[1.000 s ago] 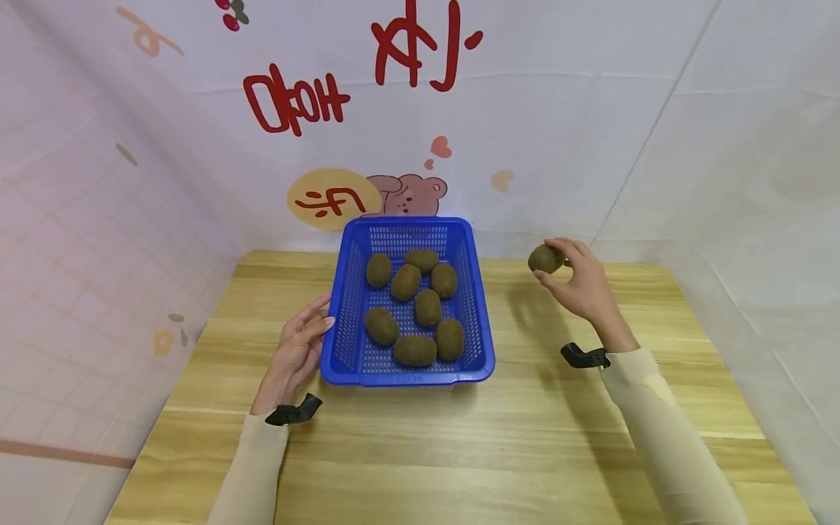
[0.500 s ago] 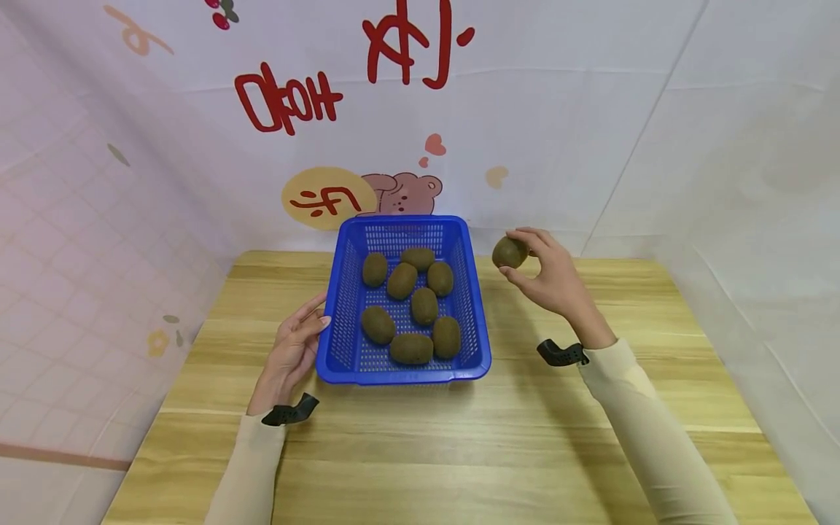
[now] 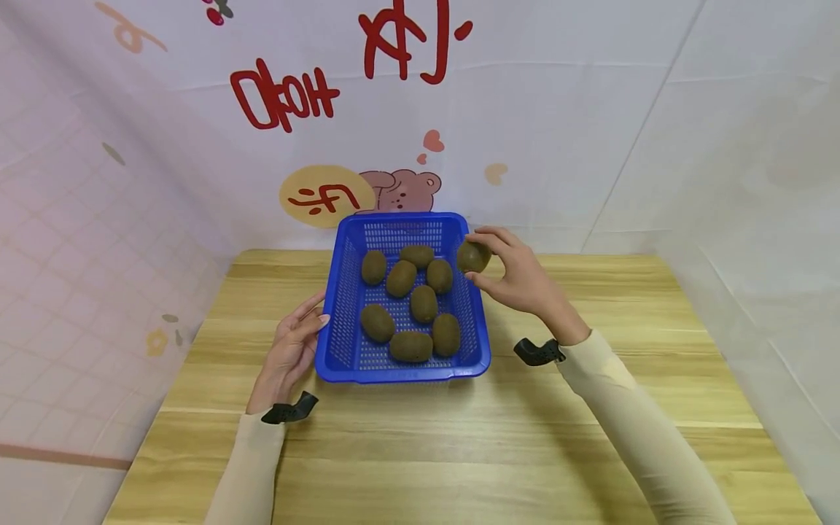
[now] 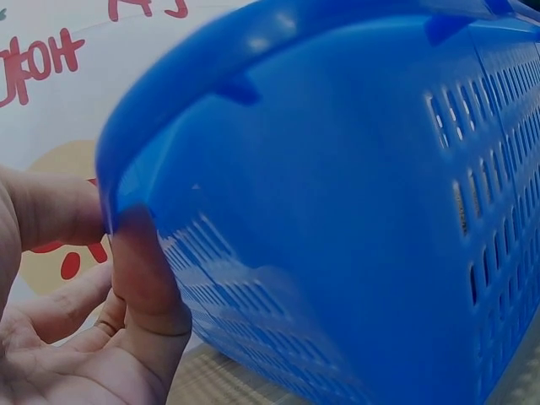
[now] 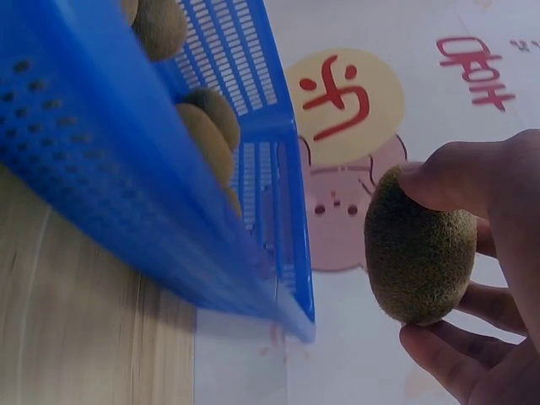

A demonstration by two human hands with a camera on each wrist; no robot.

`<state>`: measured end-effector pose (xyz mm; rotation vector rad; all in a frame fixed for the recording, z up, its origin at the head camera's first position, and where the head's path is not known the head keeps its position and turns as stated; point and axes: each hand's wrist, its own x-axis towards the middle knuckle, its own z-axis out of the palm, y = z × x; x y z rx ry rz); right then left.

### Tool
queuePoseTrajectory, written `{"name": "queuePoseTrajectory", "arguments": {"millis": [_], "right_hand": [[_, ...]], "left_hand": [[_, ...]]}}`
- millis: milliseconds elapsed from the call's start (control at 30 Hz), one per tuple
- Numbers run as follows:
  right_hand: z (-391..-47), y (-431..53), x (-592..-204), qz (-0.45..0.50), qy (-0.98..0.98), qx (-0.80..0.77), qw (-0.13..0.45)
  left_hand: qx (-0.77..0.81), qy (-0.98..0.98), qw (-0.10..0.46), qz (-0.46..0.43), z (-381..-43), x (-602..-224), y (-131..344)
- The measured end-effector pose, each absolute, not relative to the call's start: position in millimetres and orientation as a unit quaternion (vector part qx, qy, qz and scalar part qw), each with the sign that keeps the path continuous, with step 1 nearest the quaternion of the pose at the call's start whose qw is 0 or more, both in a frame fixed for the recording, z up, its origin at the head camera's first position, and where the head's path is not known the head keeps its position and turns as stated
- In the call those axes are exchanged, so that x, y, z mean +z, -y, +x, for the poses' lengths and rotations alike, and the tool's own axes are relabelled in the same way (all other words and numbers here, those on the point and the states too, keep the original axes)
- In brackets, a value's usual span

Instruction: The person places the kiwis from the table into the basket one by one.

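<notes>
A blue plastic basket (image 3: 403, 375) with slotted walls holds several brown kiwis, one of them a kiwi (image 3: 411, 346) lying along the near side. My left hand (image 3: 295, 346) grips the basket's left rim; in the left wrist view the thumb and index finger (image 4: 148, 270) pinch that rim. Over the basket's right rim, my right hand (image 3: 518, 273) holds another kiwi (image 5: 419, 249) between thumb and fingers. In the right wrist view this kiwi is apart from the basket wall, held in the air.
The basket is on a wooden table (image 3: 420, 452), near its back edge. A white printed cloth (image 3: 558, 146) hangs behind the table and along both sides. Each wrist wears a black camera mount, such as the right mount (image 3: 538, 352).
My right hand has carried its kiwi leftward from beside the basket to above its right rim. The left hand keeps its grip, and the view has shifted slightly.
</notes>
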<state>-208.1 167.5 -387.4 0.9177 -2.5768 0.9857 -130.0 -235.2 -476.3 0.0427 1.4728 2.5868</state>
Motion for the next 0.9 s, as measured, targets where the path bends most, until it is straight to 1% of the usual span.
{"name": "queuePoseTrajectory", "arguments": {"millis": [500,900], "right_hand": [[-206,-117,-374,0.389,0.862,0.313,0.084],[-200,-92,-373,0.393,0.869,0.299,0.034]], "left_hand": [[0.873,-0.480,0.084,0.010,-131,-474,234],[0.868,-0.489,0.085,0.016,-130,-474,234]]}}
